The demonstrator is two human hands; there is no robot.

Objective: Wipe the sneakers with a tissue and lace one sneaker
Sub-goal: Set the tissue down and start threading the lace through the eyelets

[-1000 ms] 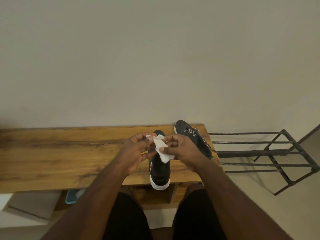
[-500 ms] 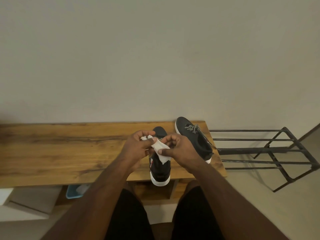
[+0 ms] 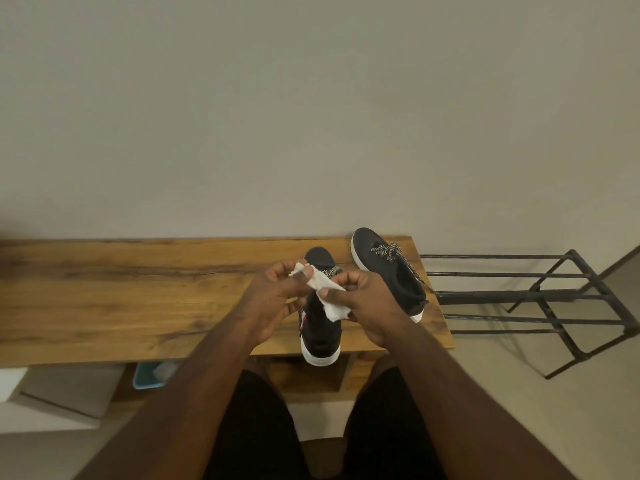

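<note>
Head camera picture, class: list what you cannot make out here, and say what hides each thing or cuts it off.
1. Middle of the near black white-soled sneaker: covered by the left hand, the right hand and the crumpled white tissue they pinch.
2. Contents of the blue tray under the wooden bench: bench edge and left forearm cover most of it; the rest is blurred.
3. Far black sneaker's heel side: right hand overlaps it.

Bench [image 3: 138, 299]: wood w/ visible grain, warm semi-matt finish. Tissue [image 3: 327, 294]: white paper, soft, crumpled. Near sneaker [image 3: 320, 327]: black matt upper, smooth white sole. Far sneaker [image 3: 391, 271]: black cloth-like matt upper, white sole; laces woven, black/white pattern. Rack [image 3: 540, 296]: dark metal bars, matt, rough-looking. Wall [image 3: 311, 116]: smooth, matt. Tray [image 3: 149, 375]: blue, prob. plastic.
</note>
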